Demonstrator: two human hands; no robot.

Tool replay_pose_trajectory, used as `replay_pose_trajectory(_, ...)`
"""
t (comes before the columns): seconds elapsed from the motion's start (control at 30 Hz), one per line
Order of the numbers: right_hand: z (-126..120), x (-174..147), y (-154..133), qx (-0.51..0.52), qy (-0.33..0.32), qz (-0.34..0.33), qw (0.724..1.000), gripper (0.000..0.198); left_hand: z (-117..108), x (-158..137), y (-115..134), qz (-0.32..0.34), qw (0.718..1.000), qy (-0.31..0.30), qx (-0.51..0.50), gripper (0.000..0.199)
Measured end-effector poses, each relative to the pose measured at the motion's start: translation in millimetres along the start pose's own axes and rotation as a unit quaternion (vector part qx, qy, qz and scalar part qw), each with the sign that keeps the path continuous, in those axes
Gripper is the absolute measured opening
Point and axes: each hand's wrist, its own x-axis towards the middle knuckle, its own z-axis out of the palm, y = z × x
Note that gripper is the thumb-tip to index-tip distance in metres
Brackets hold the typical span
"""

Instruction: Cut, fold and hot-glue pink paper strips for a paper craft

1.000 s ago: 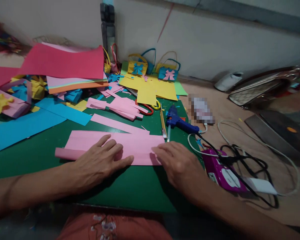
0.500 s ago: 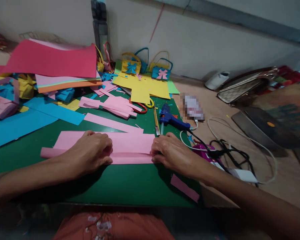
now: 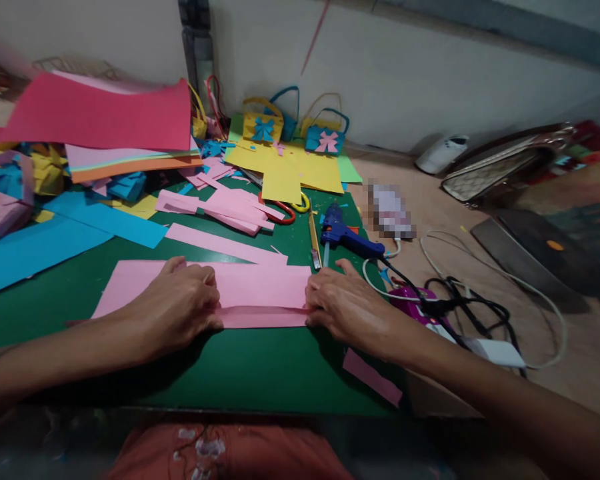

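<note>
- The pink sheet (image 3: 265,283) lies beneath and between both hands; its near fold could set crooked — uneven pull between the hands would cause that.
- The yellow cutter (image 3: 314,235) lies just beyond the right hand (image 3: 337,300); a forward slip could knock it.
- Left hand (image 3: 187,300): knuckles up, fingers curled, pinching the fold.
- Right hand: similarly bent — fingertips gripping the sheet's right end.
</note>
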Motion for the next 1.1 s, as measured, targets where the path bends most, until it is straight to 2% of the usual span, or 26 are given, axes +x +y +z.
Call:
replay_pose_trajectory(0.17, 3, 2, 2, 0.006, 0.005, 0.002, 1.000, 0.015, -2, 1, 0, 0.018, 1.000, 0.018, -0.008, 0.028)
replay_pose_trajectory(0.43, 3, 3, 4, 0.028, -0.002, 0.008, 1.000, 0.018, -7, 5, -2, 0.019, 0.999, -0.023, -0.034, 0.026)
replay_pose_trajectory(0.77, 5, 4, 5, 0.024, -0.006, 0.005, 1.000, 0.017, -6, 7, -2, 0.024, 1.000, -0.009, -0.005, 0.026)
replay_pose_trajectory(1.1, 1, 5, 3, 0.010, -0.020, 0.031, 0.999, 0.016, -17, 12, 2, -0.034, 0.994, -0.104, -0.027, 0.020)
